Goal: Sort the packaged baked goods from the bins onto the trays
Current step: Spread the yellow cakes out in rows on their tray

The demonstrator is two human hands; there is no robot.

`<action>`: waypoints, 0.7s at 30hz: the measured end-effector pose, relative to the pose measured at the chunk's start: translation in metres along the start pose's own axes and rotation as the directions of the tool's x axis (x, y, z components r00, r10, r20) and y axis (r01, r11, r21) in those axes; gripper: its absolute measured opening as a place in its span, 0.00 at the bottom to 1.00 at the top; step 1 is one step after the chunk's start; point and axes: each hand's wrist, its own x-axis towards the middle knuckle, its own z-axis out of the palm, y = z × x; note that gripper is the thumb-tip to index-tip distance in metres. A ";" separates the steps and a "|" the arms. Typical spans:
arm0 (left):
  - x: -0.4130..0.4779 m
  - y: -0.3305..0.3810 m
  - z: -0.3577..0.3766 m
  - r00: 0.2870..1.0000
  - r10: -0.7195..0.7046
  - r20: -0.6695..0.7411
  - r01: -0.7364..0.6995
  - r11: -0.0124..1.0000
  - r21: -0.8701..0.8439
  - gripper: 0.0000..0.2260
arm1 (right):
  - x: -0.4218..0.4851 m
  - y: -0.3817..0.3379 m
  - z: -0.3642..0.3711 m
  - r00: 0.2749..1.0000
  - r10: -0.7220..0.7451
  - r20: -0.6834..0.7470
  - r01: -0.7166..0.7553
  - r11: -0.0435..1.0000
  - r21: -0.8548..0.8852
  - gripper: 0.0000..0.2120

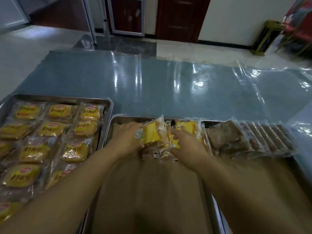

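Observation:
Both my hands reach over the middle metal tray (pixel 118 119), which is lined with brown paper. My left hand (pixel 125 138) grips a clear-wrapped yellow cake slice (pixel 152 133) standing on edge at the tray's far end. My right hand (pixel 187 146) holds the neighbouring wrapped yellow cake slices (pixel 187 126) from the right side. Several more wrapped slices lie under and between the hands. The left tray (pixel 108 105) is filled with yellow-labelled wrapped small breads (pixel 76 152). The right tray (pixel 205 123) carries a row of wrapped brown cake slices (pixel 249 141).
The trays stand on a table covered in shiny clear plastic sheet (pixel 168 85), which stretches far beyond them. Past the table are a tiled floor, dark wooden doors (pixel 179 17) and a dark bin (pixel 266 38) at the right wall. No bins are in view.

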 end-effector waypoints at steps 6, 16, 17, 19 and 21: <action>0.031 -0.007 0.004 0.970 0.014 0.242 -0.007 0.999 -0.031 0.44 | 0.022 0.006 0.012 0.996 -0.071 0.063 0.077 0.992 -0.098 0.33; 0.003 -0.029 0.004 0.988 -0.142 -0.052 0.138 0.987 -0.083 0.40 | 0.022 0.000 0.031 0.996 0.034 -0.078 -0.035 0.999 -0.005 0.17; -0.003 -0.030 0.003 0.986 -0.149 -0.073 0.141 0.985 -0.100 0.39 | 0.020 0.000 0.031 0.995 0.063 -0.081 -0.061 0.998 0.033 0.16; -0.013 -0.031 0.000 0.980 -0.159 -0.120 0.140 0.978 -0.155 0.37 | 0.014 -0.002 0.029 0.989 0.121 -0.084 -0.110 0.985 0.131 0.13; -0.025 -0.030 -0.003 0.973 -0.164 -0.162 0.129 0.970 -0.205 0.33 | 0.004 -0.001 0.028 0.981 0.174 -0.081 -0.146 0.951 0.273 0.13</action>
